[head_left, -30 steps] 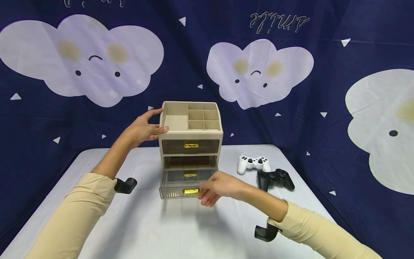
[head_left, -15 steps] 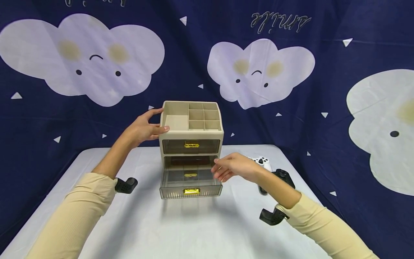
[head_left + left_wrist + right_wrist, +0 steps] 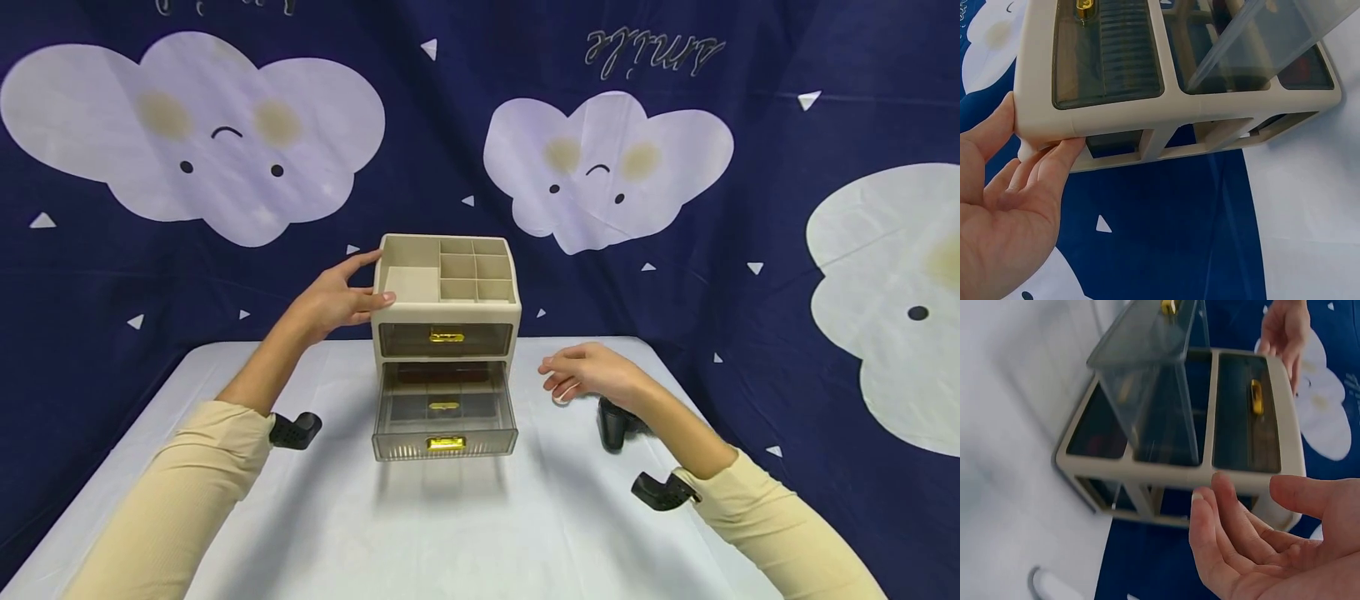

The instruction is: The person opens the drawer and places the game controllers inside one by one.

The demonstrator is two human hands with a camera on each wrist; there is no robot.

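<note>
A cream desktop drawer organizer [image 3: 446, 310] stands on the table, with open compartments on top and tinted drawers below. Its middle drawer [image 3: 446, 425], clear with a gold handle, is pulled out toward me. My left hand [image 3: 330, 302] grips the organizer's upper left corner, thumb over the top edge and fingers along the side. To the right of the organizer, my right hand [image 3: 592, 372] holds nothing, its fingers loosely bent. That hand mostly hides a white game controller [image 3: 1057, 586]. A black game controller [image 3: 613, 427] lies partly under the right forearm.
A white cloth covers the table [image 3: 420, 542]. Behind it hangs a dark blue curtain [image 3: 442, 167] with white clouds. The pulled-out drawer juts forward over the table. Each sleeve carries a black wrist camera, such as the right one [image 3: 663, 492].
My right hand has moved from the pulled-out drawer's front, up and to the right, to over the white controller. The left hand and the drawer have stayed put.
</note>
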